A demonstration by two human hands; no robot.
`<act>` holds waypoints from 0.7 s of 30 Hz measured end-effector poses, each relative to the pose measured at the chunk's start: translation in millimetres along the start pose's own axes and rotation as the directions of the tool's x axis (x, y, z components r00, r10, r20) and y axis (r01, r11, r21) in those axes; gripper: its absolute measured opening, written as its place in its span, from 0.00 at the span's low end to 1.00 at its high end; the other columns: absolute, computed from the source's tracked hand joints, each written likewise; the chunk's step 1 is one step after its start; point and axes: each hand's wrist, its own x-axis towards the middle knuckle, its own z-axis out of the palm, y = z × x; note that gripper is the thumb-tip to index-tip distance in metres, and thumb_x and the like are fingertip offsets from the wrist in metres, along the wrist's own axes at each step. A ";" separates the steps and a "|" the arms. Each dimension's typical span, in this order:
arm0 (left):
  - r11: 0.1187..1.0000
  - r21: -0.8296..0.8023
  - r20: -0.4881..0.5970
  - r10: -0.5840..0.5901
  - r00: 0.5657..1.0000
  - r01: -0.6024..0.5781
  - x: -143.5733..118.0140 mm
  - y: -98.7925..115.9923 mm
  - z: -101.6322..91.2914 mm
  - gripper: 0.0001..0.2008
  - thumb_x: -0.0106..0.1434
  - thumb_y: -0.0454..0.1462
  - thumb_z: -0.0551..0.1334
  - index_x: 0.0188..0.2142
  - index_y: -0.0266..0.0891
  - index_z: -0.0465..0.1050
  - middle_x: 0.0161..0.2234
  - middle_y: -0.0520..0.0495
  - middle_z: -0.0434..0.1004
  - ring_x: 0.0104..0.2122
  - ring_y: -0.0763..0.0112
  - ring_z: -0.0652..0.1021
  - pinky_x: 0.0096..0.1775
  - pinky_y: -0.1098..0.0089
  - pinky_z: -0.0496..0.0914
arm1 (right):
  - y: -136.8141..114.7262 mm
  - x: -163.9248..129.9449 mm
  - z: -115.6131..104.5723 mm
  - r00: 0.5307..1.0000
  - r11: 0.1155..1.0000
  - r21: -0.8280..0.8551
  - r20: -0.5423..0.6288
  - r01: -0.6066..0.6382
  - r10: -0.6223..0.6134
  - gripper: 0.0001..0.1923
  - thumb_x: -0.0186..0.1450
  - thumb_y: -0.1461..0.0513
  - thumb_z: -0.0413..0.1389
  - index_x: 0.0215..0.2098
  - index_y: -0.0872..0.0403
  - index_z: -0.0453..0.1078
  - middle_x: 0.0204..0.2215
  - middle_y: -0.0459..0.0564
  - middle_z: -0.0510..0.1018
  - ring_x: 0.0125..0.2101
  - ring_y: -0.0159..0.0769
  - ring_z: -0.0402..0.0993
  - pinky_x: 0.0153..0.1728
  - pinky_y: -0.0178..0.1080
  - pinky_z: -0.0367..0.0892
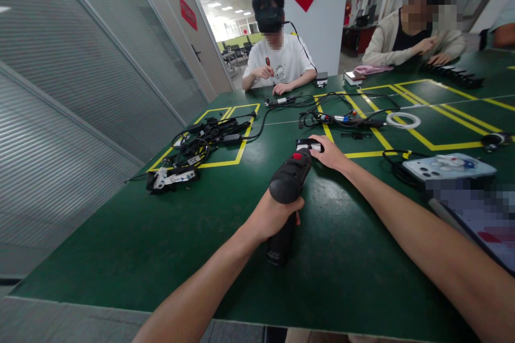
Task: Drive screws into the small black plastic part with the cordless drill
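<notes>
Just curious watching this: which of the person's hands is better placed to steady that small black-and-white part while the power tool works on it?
Probably the right hand: it already rests on the small part, while the left hand grips the electric screwdriver.

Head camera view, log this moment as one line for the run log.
left hand: grip shut on electric screwdriver | right hand: holding small black part at tool tip | surface: green table | nearby: phone

A workshop: taped green worktable [161, 246], tangled cables [201, 142], seated co-workers [277, 59].
</notes>
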 end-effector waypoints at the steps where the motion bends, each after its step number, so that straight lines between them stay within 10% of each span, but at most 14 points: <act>1: 1.000 -0.005 0.001 0.002 1.000 -0.002 -0.2 0.1 0.2 0.05 0.54 0.33 0.61 0.32 0.35 0.68 0.21 0.52 0.69 0.19 0.72 0.73 0.25 0.70 0.67 | -0.3 -0.1 -0.1 1.000 1.000 -0.001 0.001 0.000 0.000 0.23 0.60 0.59 0.58 0.54 0.49 0.68 0.48 0.52 0.71 0.47 0.43 0.71 0.53 0.47 0.66; 21: 1.000 0.019 0.009 0.009 1.000 -0.010 2.4 -0.4 -0.2 0.06 0.54 0.34 0.61 0.33 0.36 0.66 0.22 0.52 0.68 0.19 0.71 0.73 0.25 0.69 0.68 | -1.0 1.9 0.7 1.000 1.000 -0.028 -0.001 0.010 -0.010 0.22 0.60 0.58 0.58 0.54 0.48 0.69 0.45 0.52 0.71 0.44 0.43 0.72 0.50 0.47 0.68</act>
